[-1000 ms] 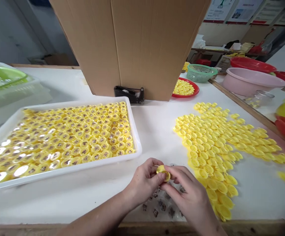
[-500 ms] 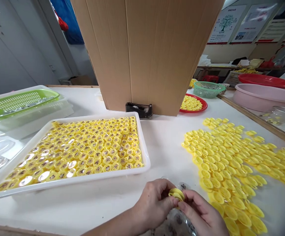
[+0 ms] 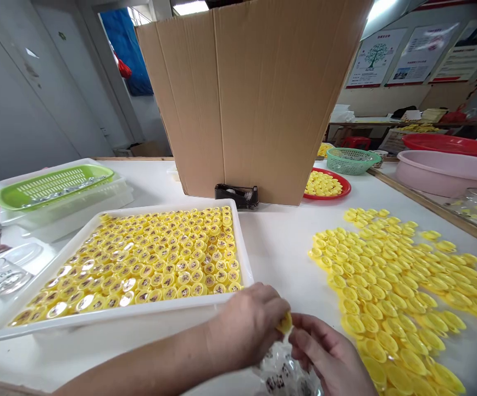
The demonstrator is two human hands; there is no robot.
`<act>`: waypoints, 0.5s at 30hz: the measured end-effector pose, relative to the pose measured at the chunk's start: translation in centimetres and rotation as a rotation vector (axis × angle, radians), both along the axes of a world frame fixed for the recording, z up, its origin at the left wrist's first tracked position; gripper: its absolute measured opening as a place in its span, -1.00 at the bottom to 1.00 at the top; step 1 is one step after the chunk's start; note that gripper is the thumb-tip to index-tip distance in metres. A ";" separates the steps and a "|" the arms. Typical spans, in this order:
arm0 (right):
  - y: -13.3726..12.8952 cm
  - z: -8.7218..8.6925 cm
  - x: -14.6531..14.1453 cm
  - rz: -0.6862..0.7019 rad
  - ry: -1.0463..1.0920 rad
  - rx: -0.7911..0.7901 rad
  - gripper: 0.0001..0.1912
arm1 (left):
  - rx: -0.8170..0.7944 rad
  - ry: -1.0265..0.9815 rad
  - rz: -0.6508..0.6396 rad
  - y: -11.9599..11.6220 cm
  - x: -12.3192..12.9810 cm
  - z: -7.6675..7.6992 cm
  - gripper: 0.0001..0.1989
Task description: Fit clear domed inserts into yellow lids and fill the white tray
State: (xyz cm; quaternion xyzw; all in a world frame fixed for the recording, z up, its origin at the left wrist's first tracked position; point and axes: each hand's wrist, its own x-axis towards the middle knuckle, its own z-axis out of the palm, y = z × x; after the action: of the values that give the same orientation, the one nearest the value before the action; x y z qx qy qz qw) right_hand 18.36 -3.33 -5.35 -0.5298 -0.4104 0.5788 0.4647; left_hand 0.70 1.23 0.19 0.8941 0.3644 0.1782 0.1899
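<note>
Our left fingers (image 3: 283, 320) pinch a small yellow piece (image 3: 284, 323) above the clear printed discs (image 3: 283, 374) on our worktop (image 3: 279, 236); our right fingers (image 3: 296, 335) are curled close beside it, though we cannot tell whether they grip anything.

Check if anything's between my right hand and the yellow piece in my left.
Nothing visible is: your right hand has its fingertips beside the yellow piece that your left hand holds. Clear printed pieces lie below, not between.
</note>
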 end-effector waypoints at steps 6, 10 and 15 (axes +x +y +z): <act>0.2 -2.7 2.5 -0.186 -0.051 0.004 -0.48 | 0.065 0.069 0.485 9.3 -6.3 0.4 -0.70; 0.1 -4.2 3.0 -0.275 -0.069 -0.008 -0.48 | 0.094 0.158 0.554 14.0 -8.8 -0.7 -0.71; 0.1 -4.3 3.0 -0.348 -0.103 -0.012 -0.47 | 0.110 0.270 0.531 17.1 -8.7 -3.0 -0.71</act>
State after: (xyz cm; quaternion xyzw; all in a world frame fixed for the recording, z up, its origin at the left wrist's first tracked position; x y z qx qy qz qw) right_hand 21.34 -3.19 -9.62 -0.6244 -0.3324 0.4641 0.5332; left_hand -7.97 18.29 -2.84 0.7921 0.5971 0.1207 0.0381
